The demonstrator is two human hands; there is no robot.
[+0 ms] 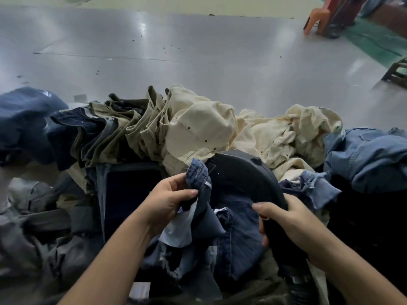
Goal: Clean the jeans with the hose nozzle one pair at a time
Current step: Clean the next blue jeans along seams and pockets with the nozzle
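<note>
Near the front of the pile — left hand (169, 201) pinching blue jeans (199, 175), right hand (284, 223) fingers wrapped round black hose nozzle (248, 172).

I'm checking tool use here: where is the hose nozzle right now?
In the head view the black hose nozzle sits low and right of centre, gripped by the right hand and arching over the dark blue jeans, whose waistband the left hand pinches.

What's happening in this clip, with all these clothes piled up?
A person stands at a steel table heaped with jeans and cream trousers. The left hand pinches the waistband of a pair of blue jeans, while the right hand grips the black hose nozzle, which arches over them. More denim lies to the right.
</note>
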